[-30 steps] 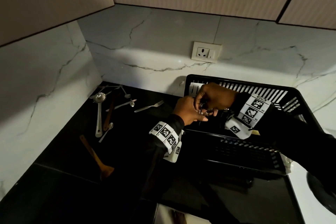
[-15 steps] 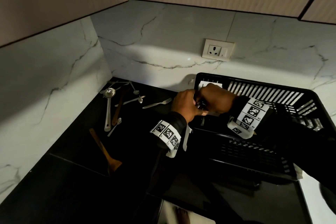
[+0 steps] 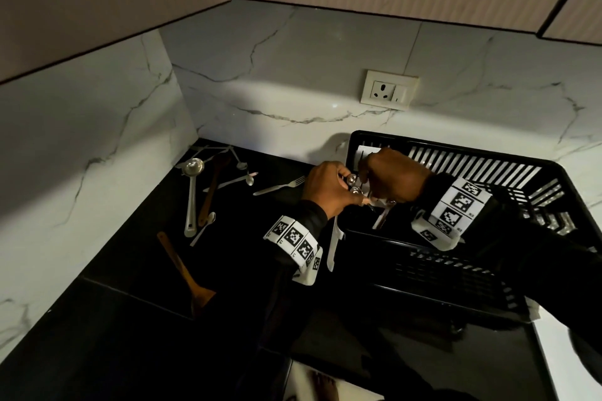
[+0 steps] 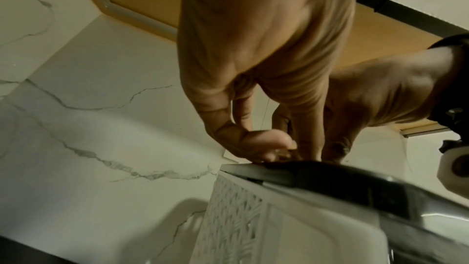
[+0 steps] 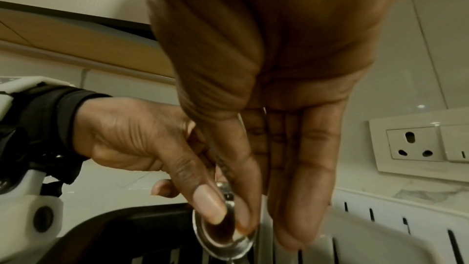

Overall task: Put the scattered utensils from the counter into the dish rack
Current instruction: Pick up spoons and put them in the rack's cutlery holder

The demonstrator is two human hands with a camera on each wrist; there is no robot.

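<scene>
a wooden spatula [image 3: 187,273] lies nearest on the black table [image 3: 136,257]. above the dish rack [image 3: 553,179] rim, the left hand [image 3: 325,189] grips a bunch of spoons [image 3: 353,184]; the right hand [image 3: 395,179], fingers [image 5: 302,178] straight, pinches one spoon's bowl against its thumb. farther left lie a fork [image 3: 280,185] and a ladle [image 3: 192,195].

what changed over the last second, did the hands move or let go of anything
Little changed. Both hands stay together at the near-left corner of the dish rack; the left hand still holds small metal spoons, and the right hand now pinches one by its bowl, as the right wrist view shows. Nothing was dropped. The fork, ladle and wooden spatula lie on the counter as before.
</scene>
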